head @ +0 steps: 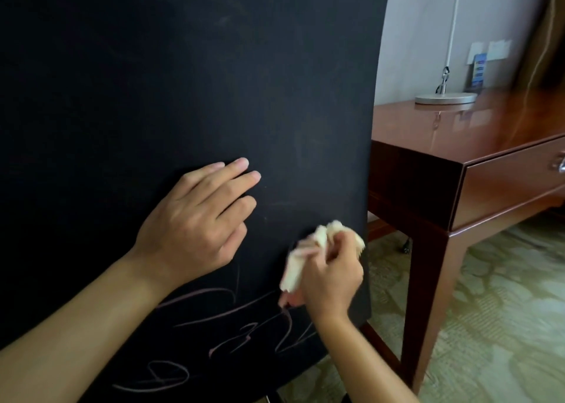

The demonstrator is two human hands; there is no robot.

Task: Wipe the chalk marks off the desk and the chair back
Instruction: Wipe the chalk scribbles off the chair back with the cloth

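- The left hand (195, 219) lay flat, fingers straight, against the black chair back (183, 96).
- The right hand (328, 277) gripped a crumpled pale cloth (305, 255), pressed to the chair back near its right edge.
- Pink chalk marks (232, 326) remained below both hands.
- The wooden table (458, 145) stood to the right, carrying a lamp base (445, 98).

A lamp's round metal base (445, 98) with its thin upright stem (453, 26) stands at the far right, a small blue card stand (478, 70) just beside it against the pale wall (422, 35), above green patterned carpet (504, 311).
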